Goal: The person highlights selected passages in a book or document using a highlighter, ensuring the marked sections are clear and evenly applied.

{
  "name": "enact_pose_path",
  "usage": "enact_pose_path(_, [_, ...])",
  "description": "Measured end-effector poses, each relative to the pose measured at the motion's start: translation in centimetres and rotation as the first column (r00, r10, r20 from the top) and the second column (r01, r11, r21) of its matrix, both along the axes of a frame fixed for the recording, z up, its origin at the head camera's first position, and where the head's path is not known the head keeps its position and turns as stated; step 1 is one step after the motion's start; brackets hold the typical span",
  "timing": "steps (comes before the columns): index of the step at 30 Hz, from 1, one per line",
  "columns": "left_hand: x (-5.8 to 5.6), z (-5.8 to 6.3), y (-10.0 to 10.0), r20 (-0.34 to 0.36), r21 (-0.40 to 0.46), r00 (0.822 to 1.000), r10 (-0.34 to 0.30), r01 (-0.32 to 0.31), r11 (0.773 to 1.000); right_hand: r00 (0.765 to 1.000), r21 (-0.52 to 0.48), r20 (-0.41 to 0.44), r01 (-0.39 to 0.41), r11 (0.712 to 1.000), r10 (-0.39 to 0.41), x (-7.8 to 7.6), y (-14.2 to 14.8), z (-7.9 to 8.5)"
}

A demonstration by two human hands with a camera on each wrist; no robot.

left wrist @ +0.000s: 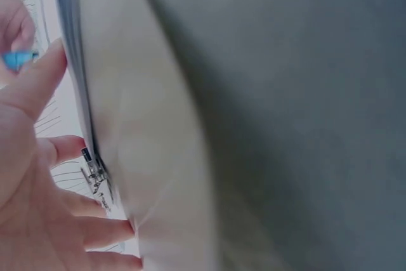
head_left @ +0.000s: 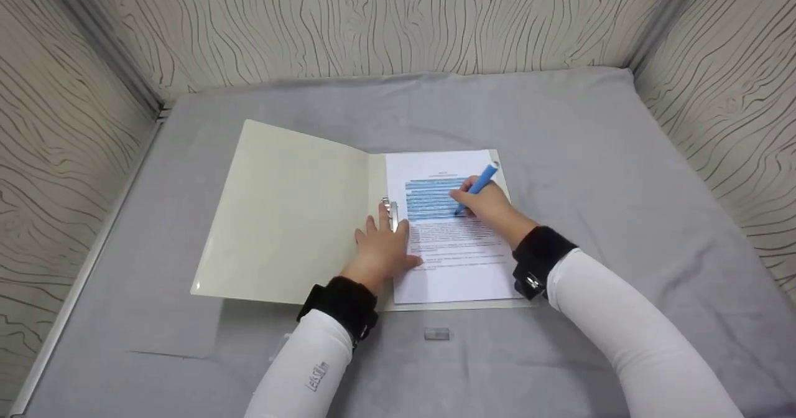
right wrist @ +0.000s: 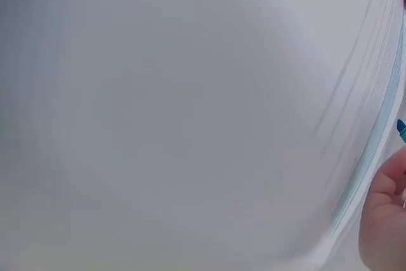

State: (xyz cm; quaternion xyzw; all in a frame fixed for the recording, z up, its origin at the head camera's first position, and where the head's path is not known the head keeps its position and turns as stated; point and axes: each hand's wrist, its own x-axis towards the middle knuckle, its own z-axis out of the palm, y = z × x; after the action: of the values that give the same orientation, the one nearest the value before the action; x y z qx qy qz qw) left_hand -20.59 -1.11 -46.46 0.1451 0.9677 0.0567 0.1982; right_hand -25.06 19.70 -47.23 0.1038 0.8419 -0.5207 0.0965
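Observation:
A cream folder (head_left: 292, 213) lies spread on the cloth, with printed sheets (head_left: 460, 281) on its right side. My right hand (head_left: 491, 206) grips a blue marker (head_left: 484, 178), its tip at the lower right of a block of blue-coloured text lines (head_left: 429, 200). In the right wrist view the marker's dark tip (right wrist: 401, 126) shows beside the fingers. My left hand (head_left: 380, 250) rests with spread fingers near the metal clip (head_left: 393, 214) at the fold, thumb on the sheet's left edge. In the left wrist view those fingers touch the page edge and folder around the clip (left wrist: 95, 172).
A small grey translucent piece (head_left: 437, 334), perhaps a marker cap, lies on the grey cloth (head_left: 559, 138) in front of the folder. Patterned panels (head_left: 398, 20) enclose the table at the back and both sides. The folder's left cover tilts up off the cloth.

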Motion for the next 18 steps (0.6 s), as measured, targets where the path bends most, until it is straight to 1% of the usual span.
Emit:
enact_pose_path(4, [0.0, -0.1, 0.0, -0.005, -0.002, 1.0, 0.001, -0.001, 1.0, 0.998, 0.007, 0.019, -0.062, 0.998, 0.062, 0.1, -3.4, -0.2])
enact_pose_path(7, [-0.1, -0.4, 0.1, -0.005, -0.009, 1.0, 0.006, -0.006, 1.0, 0.996, 0.009, 0.029, -0.083, 0.997, 0.082, 0.1, -5.1, -0.5])
enact_pose_path(9, [-0.1, -0.4, 0.1, -0.007, -0.013, 1.0, 0.008, -0.009, 1.0, 0.997, 0.001, 0.02, -0.08, 0.997, 0.08, 0.0, -5.6, -0.7])
enact_pose_path(11, [-0.1, -0.4, 0.1, -0.009, -0.017, 1.0, 0.008, -0.008, 1.0, 0.998, -0.02, 0.017, -0.059, 0.998, 0.06, -0.1, -5.9, -0.9])
enact_pose_path(15, [-0.1, -0.3, 0.0, -0.013, -0.03, 1.0, 0.0, -0.001, 1.0, 0.999, -0.038, 0.03, -0.028, 0.999, 0.029, -0.3, -6.0, -1.0])
enact_pose_path(18, [-0.2, -0.2, -0.1, -0.016, -0.041, 1.0, -0.003, 0.003, 0.999, 0.999, -0.04, 0.039, -0.033, 0.999, 0.035, -0.5, -6.0, -1.0])
